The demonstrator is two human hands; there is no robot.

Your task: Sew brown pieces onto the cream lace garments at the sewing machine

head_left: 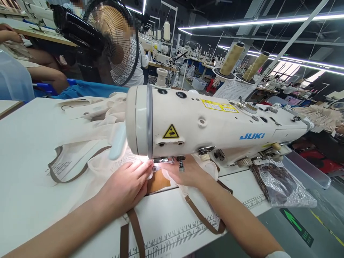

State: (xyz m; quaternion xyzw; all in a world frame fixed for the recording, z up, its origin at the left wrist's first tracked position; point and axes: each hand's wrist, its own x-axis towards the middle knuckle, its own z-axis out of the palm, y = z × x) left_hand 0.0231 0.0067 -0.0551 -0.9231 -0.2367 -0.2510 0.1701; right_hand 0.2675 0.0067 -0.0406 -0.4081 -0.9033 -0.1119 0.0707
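Observation:
A cream garment with brown straps [92, 161] lies under the head of a white sewing machine [182, 125]. My left hand [131, 182] is on its fabric just left of the needle area, with the fingers pressed together and their tips at the lit presser foot. My right hand [188, 172] reaches in from the other side, closed on the cloth, its fingertips partly hidden behind the machine's parts. A brown strap [199, 215] loops down below my right wrist, and more brown straps [135, 229] hang over the table's front edge below my left hand.
More cream pieces [104, 111] lie behind the machine head. A printed ruler [172, 234] runs along the table [27, 154]. Right of it are a plastic bag with brown material [285, 182] and a clear bin [309, 170]. Thread cones [232, 61] and a black fan [115, 43] stand behind; people sit beyond.

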